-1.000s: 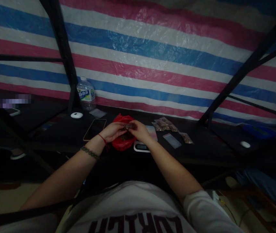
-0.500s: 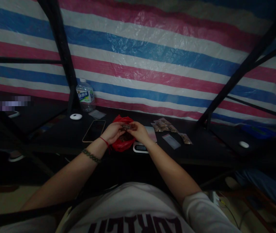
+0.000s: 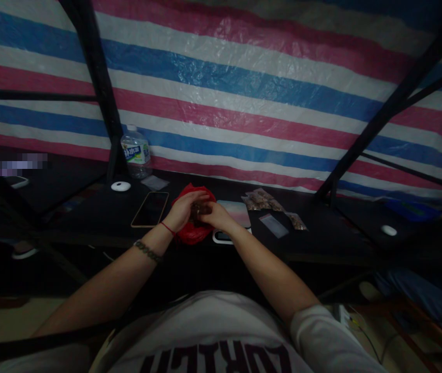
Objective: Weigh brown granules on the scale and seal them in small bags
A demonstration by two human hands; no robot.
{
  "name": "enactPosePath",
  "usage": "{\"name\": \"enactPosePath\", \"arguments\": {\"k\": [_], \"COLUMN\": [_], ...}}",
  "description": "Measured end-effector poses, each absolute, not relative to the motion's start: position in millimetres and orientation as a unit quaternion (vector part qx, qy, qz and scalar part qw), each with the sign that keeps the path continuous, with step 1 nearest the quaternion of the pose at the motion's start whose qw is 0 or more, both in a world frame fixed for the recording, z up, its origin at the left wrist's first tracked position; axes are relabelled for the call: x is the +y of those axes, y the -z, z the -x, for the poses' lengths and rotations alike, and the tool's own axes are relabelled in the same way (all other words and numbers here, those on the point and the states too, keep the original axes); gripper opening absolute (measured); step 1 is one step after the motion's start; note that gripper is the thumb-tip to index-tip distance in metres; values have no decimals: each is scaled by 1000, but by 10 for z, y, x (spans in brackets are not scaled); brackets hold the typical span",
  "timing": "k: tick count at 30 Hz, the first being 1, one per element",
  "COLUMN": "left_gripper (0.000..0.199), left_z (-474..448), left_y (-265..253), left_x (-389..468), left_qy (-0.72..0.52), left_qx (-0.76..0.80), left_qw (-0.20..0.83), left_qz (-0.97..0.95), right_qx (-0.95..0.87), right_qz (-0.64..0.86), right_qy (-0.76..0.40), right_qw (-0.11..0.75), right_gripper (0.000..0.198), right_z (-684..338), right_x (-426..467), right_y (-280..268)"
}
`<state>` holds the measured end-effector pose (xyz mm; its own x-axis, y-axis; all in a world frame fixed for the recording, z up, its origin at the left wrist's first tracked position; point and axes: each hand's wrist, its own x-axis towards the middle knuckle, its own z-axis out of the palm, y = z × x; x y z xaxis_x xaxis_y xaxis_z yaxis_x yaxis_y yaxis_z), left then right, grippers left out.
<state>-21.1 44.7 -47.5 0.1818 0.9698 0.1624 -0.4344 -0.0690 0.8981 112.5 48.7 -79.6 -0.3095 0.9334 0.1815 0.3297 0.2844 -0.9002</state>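
A red plastic bag [image 3: 193, 235] lies open on the black table, with small brown pieces inside. My left hand [image 3: 184, 208] is over its left side, fingers reaching across and closed around what looks like a small clear plastic bag [image 3: 199, 209]; its outline is dim. From the right, my right hand [image 3: 217, 213] reaches over the brown pieces with its fingers curled; the fingertips are partly hidden, and what they pinch cannot be made out. Right of the red bag stands a small digital scale [image 3: 234, 210], its front partly covered by my right wrist.
Several filled clear packets [image 3: 262, 199] lie right of the scale, near an empty zip bag [image 3: 274, 226]. Leftward are a phone [image 3: 150, 210], a flat clear bag [image 3: 155, 183], a white round case [image 3: 120, 186] and a water bottle [image 3: 135, 153]. Black metal posts [image 3: 102, 88] flank the table.
My hands were together above the red bag, both at a small item. Now my right hand has dropped lower toward the brown pieces, and my left fingers are stretched further across.
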Motion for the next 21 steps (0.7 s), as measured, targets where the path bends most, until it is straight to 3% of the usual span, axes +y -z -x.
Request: {"name": "enactPosePath", "arguments": {"k": [8, 14, 21], "left_gripper": [23, 27, 30], "left_z": [252, 291, 296], "left_y": [492, 492, 601], "left_x": [537, 542, 582], "left_qy": [-623, -582, -529], "left_qx": [296, 323, 369], "left_qw": [589, 612, 562], "left_qz": [-420, -427, -518], "right_qx": [-698, -700, -710], "right_qz": [508, 508, 531], "right_qy": [-324, -307, -245], "right_qw": [387, 397, 392], "right_gripper": [30, 41, 45], "right_z": [-1168, -1224, -1217], "right_x": [451, 472, 474], "right_y": [637, 669, 674]}}
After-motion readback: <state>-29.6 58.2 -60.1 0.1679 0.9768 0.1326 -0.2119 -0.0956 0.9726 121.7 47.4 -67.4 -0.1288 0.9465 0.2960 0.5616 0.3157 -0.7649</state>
